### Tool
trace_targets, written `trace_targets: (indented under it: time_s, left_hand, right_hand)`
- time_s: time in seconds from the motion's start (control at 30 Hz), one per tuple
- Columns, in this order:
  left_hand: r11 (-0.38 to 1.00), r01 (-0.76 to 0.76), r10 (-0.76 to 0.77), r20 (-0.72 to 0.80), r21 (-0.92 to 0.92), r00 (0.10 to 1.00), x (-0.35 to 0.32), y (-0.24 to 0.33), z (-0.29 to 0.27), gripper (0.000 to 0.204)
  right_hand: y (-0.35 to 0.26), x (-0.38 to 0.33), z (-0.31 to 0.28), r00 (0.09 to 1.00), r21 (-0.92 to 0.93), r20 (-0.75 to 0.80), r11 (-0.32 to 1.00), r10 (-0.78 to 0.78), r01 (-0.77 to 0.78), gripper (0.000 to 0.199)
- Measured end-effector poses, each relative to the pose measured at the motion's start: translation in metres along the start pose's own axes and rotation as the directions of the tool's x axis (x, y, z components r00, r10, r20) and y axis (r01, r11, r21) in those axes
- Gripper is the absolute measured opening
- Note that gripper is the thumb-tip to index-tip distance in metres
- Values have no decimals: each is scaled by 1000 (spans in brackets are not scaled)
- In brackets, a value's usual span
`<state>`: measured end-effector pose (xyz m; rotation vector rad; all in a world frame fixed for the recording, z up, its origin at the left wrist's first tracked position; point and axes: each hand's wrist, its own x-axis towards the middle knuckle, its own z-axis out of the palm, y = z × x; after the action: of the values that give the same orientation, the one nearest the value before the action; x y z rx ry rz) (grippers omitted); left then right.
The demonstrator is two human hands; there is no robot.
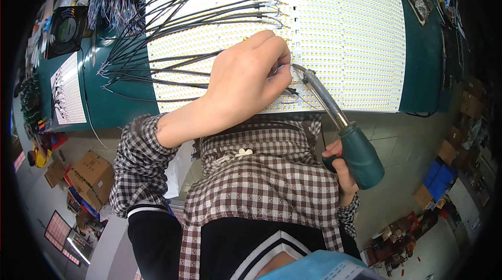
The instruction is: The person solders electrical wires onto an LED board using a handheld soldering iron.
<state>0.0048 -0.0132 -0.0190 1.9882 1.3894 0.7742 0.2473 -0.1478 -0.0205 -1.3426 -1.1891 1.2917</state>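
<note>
One teal-handled, metal-shafted soldering iron [342, 131] is gripped right of centre by the right hand [340, 167], tip at the white LED strip panel [340, 34] mid-frame, where thin black wires [172, 65] are pinched by the closed left hand [248, 78].

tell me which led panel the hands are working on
The large LED panel at centre, under the left hand and soldering iron; the small panel lies apart at left.

We count two hands: left hand [246, 78] over one large LED panel [345, 39], right hand [342, 172] gripping one soldering iron [342, 131]. One smaller LED panel [68, 89] far left; one fan [67, 30]; wires too many to count.
</note>
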Motion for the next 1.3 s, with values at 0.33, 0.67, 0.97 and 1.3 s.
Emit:
trace_targets:
  time_s: [0.33, 0.67, 0.97, 1.3]
  left_hand:
    - [1000, 0, 0, 0, -5, 1000, 0, 0, -1, 9]
    - [1000, 0, 0, -5, -7, 1000, 0, 1, -1, 9]
    - [904, -318, 305, 92, 286, 948, -23, 10, -26, 22]
    - [900, -336, 280, 224, 277, 934, -28, 17, -26, 19]
  right_hand:
    - [-4, 1, 3, 999, 49, -37, 998, -28, 29, 70]
    - [-14, 5, 7, 999, 17, -46, 1000, 14, -14, 50]
    - [-18, 11, 4, 997, 63, -72, 998, -9, 14, 44]
    - [-7, 14, 0, 991, 21, -110, 996, -79, 82, 47]
